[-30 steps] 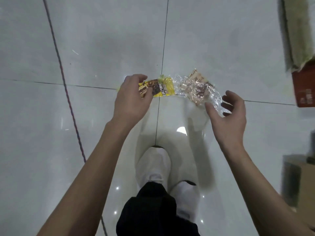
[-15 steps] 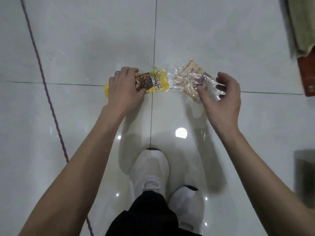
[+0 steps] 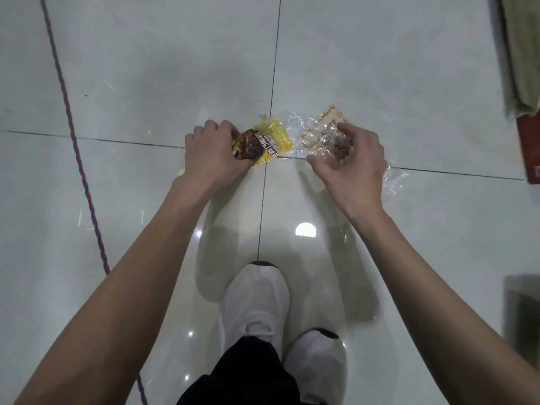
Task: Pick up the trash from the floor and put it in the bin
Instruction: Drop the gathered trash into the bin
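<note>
Along the left side of the frame, a red-and-blue cord (image 3: 76, 159) runs from the top edge down to the bottom, lying on the pale tiled floor (image 3: 146, 68). The left forearm rises from the lower left corner toward centre frame. The left hand (image 3: 214, 157) is palm down, knuckles up, fingers curled tight over the left end of a yellow wrapper (image 3: 267, 141); the thumb presses the wrapper's lower edge. The wrapper lies at the crossing of the tile joints, just above centre, and whether it has left the floor cannot be told. Just right of it, touching or nearly so, lies a clear wrapper (image 3: 318, 133) with a tan printed label, crumpled. The right hand (image 3: 355, 165) is over its right part, palm down, fingers bent and narrowly spread, tips pinching into the plastic; a loose flap of film shows beyond the hand's right edge. The right forearm enters from the lower right corner. At bottom centre stand two white shoes (image 3: 257, 302) below dark trouser cloth. At the upper right edge hang an olive cloth (image 3: 523, 54) and a red box (image 3: 530, 147), well apart from the wrappers.
</note>
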A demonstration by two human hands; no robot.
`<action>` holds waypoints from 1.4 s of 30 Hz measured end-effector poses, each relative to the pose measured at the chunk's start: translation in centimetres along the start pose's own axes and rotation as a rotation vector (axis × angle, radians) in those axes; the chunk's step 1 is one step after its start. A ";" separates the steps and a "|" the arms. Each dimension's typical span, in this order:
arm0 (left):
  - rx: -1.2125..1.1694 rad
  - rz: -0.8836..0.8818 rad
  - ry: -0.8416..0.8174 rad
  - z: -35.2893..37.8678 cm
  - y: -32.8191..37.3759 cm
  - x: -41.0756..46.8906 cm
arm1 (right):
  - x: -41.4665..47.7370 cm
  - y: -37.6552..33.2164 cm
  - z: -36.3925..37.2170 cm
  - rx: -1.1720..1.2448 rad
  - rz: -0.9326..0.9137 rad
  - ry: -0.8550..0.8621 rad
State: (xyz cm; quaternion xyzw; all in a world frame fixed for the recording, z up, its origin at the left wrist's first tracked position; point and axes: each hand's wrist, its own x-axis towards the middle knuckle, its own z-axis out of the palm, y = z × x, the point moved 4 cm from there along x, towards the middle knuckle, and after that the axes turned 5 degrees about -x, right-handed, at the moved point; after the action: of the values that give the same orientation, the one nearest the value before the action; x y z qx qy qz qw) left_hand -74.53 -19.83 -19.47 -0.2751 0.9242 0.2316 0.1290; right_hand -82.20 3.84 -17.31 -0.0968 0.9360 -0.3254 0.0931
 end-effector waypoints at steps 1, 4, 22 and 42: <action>-0.003 -0.007 -0.002 0.1 0.0 -0.1 | 0.1 0.1 0.2 -0.049 -0.010 -0.021; -0.054 -0.046 -0.015 0.2 -0.3 -0.5 | 0.3 0.6 1.0 -0.196 -0.028 -0.100; -0.441 -0.188 0.077 -4.9 -1.4 -3.8 | 1.8 -1.2 -2.7 -0.214 -0.015 -0.004; -0.758 -0.380 0.284 -47.1 9.8 -32.7 | -11.5 -37.1 -37.1 0.337 0.227 -0.065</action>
State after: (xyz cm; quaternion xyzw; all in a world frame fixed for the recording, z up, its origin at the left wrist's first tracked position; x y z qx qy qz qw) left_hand -58.63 -21.39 36.48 -0.4968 0.7155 0.4863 -0.0688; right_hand -75.47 0.02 35.80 0.0161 0.8696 -0.4617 0.1742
